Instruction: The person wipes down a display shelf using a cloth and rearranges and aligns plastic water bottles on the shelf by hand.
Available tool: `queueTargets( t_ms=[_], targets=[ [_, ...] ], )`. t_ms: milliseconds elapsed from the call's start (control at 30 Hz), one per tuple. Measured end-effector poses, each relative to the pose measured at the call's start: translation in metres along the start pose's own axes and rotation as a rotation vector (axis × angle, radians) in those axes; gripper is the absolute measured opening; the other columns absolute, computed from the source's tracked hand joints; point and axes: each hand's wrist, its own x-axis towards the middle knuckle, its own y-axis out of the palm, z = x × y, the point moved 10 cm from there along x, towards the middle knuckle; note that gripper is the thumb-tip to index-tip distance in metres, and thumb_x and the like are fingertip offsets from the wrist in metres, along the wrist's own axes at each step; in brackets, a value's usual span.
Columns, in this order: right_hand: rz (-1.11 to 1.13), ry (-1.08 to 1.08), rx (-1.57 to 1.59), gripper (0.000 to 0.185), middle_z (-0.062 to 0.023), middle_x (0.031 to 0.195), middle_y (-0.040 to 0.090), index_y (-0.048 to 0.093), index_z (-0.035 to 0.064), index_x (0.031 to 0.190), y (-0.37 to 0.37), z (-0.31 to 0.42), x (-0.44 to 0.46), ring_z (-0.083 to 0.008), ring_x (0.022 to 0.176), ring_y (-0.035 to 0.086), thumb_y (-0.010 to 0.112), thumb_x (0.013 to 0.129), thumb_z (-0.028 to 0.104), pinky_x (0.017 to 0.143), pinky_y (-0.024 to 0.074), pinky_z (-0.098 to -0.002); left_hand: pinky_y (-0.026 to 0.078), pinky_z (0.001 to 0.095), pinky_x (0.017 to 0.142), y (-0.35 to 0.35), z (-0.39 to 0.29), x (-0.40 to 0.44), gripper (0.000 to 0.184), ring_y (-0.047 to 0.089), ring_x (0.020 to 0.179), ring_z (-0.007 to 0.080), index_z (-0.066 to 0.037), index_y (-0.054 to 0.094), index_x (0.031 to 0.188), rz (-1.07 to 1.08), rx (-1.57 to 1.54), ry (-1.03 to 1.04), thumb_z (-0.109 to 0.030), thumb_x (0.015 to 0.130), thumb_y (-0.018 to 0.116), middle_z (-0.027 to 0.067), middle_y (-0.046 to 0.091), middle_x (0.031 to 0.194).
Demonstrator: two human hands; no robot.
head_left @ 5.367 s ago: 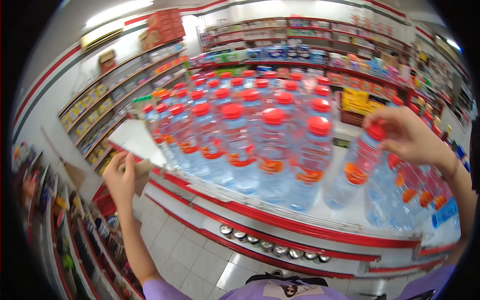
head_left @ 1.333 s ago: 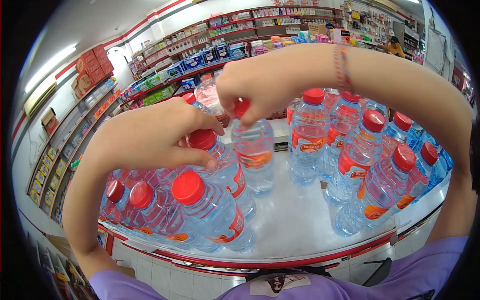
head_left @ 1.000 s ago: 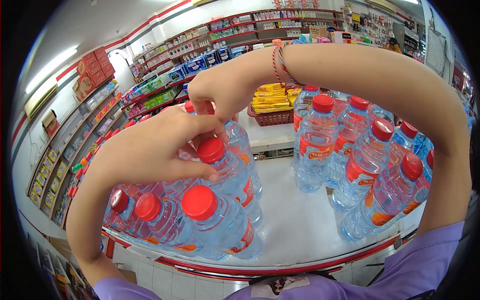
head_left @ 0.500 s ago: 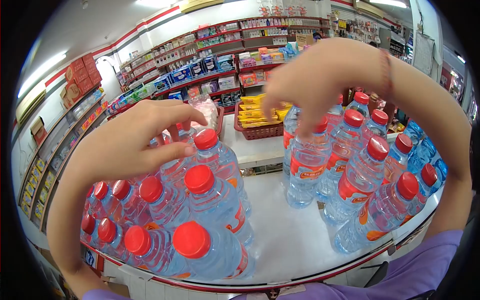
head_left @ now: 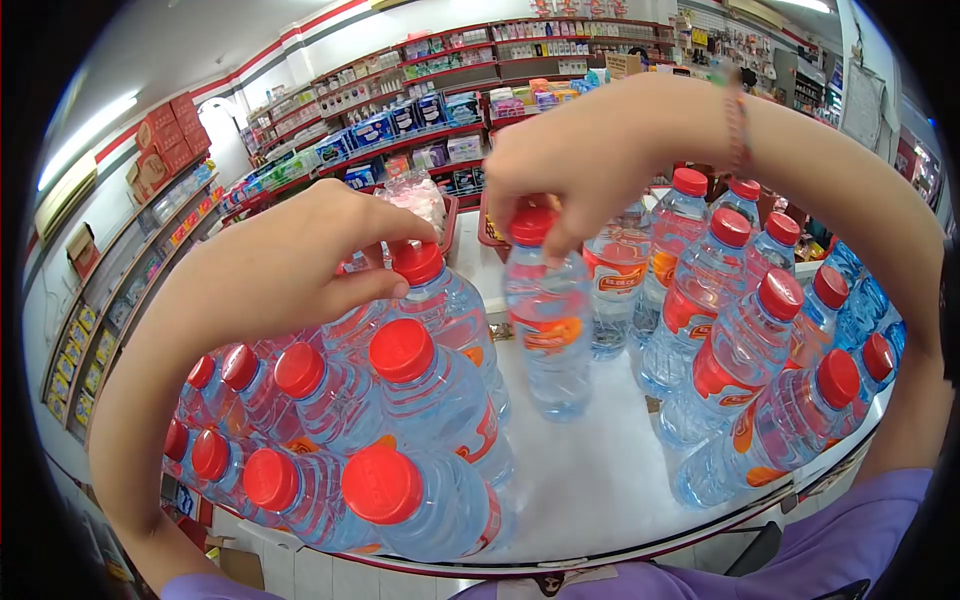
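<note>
Right fingers (head_left: 566,232) pinch one ungrouped water bottle (head_left: 550,335) between bottle groups (head_left: 692,308) at eight and three o'clock; left fingers (head_left: 366,289) straddle a cap (head_left: 418,264), grip unclear.

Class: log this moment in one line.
right hand: holds bottle by cap | left hand: at another bottle's cap | counter: bottles both sides

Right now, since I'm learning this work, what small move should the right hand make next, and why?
Perhaps ease the held bottle toward the left-hand bottles: the right hand grips its red cap, and bare counter lies just beside those bottles.
</note>
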Motion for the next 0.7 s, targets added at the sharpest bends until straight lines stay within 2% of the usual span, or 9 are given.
queueTargets(
  t_ms=[33, 67, 167, 200, 400, 500, 600, 700],
  targets=[
    [-0.016, -0.007, -0.006, 0.034, -0.0162, 0.082, 0.062, 0.064, -0.001, 0.095, -0.003, -0.001, 0.009, -0.0295, 0.086, 0.06, 0.07, 0.071, 0.023, 0.076, 0.0466, -0.039, 0.048, 0.0374, 0.075, 0.0, 0.0, 0.0, 0.036, 0.062, 0.079, 0.0298, 0.002, 0.057, 0.109, -0.006, 0.011, 0.008, -0.008, 0.075, 0.065, 0.0166, 0.063, 0.088],
    [-0.069, -0.012, -0.017, 0.034, -0.0166, 0.082, 0.062, 0.064, -0.0017, 0.092, -0.005, -0.006, 0.017, -0.0308, 0.083, 0.06, 0.07, 0.071, 0.024, 0.072, 0.0473, -0.0396, 0.049, 0.0373, 0.075, 0.001, 0.0, 0.0, 0.036, 0.062, 0.079, 0.0301, 0.002, 0.057, 0.109, -0.012, 0.021, 0.016, -0.007, 0.075, 0.065, 0.0166, 0.063, 0.087],
    [-0.151, -0.05, -0.162, 0.031, -0.0077, 0.071, 0.066, 0.065, -0.0007, 0.087, -0.012, -0.01, 0.041, -0.0181, 0.068, 0.063, 0.068, 0.072, 0.027, 0.06, 0.0493, -0.0332, 0.049, 0.0374, 0.075, 0.001, -0.001, 0.001, 0.034, 0.062, 0.078, 0.0303, 0.003, 0.058, 0.107, -0.006, 0.018, 0.0, -0.006, 0.074, 0.065, 0.0168, 0.064, 0.086],
    [-0.104, -0.04, -0.199, 0.033, -0.0091, 0.071, 0.065, 0.064, -0.0019, 0.087, -0.011, -0.012, 0.049, -0.0203, 0.065, 0.062, 0.068, 0.071, 0.026, 0.059, 0.0483, -0.0346, 0.049, 0.0374, 0.075, 0.002, 0.0, 0.002, 0.034, 0.062, 0.078, 0.0303, 0.003, 0.058, 0.106, 0.002, 0.011, -0.011, -0.006, 0.074, 0.065, 0.0168, 0.064, 0.086],
    [-0.243, -0.238, -0.057, 0.034, -0.0124, 0.074, 0.063, 0.064, -0.0033, 0.089, -0.022, -0.002, 0.062, -0.0245, 0.067, 0.059, 0.068, 0.071, 0.025, 0.061, 0.0449, -0.0372, 0.049, 0.0371, 0.077, 0.002, 0.003, 0.001, 0.032, 0.063, 0.08, 0.0297, 0.003, 0.06, 0.104, 0.011, -0.017, -0.047, -0.006, 0.075, 0.065, 0.0177, 0.064, 0.089],
    [-0.194, -0.147, -0.037, 0.038, -0.0142, 0.083, 0.064, 0.064, -0.0017, 0.097, -0.019, -0.008, 0.068, -0.0248, 0.078, 0.061, 0.068, 0.073, 0.026, 0.069, 0.0469, -0.0358, 0.05, 0.0362, 0.076, 0.002, 0.002, 0.001, 0.033, 0.063, 0.081, 0.0297, 0.003, 0.059, 0.106, -0.018, 0.018, -0.022, -0.006, 0.075, 0.065, 0.0174, 0.065, 0.089],
    [-0.35, -0.207, 0.048, 0.032, -0.0173, 0.079, 0.063, 0.061, -0.0019, 0.099, -0.026, -0.003, 0.059, -0.0278, 0.073, 0.06, 0.069, 0.074, 0.016, 0.066, 0.0467, -0.0371, 0.05, 0.0361, 0.076, 0.004, 0.003, 0.001, 0.034, 0.063, 0.081, 0.0299, 0.003, 0.059, 0.107, 0.006, 0.029, -0.049, -0.007, 0.075, 0.065, 0.0174, 0.065, 0.09],
    [-0.362, -0.202, 0.068, 0.033, -0.0161, 0.081, 0.063, 0.06, -0.0006, 0.101, -0.023, -0.005, 0.057, -0.0278, 0.074, 0.061, 0.069, 0.075, 0.017, 0.067, 0.0476, -0.0365, 0.049, 0.0366, 0.078, 0.004, 0.003, 0.003, 0.034, 0.063, 0.082, 0.0296, 0.002, 0.06, 0.107, 0.039, -0.02, -0.123, -0.005, 0.074, 0.065, 0.0176, 0.065, 0.091]
  ],
)
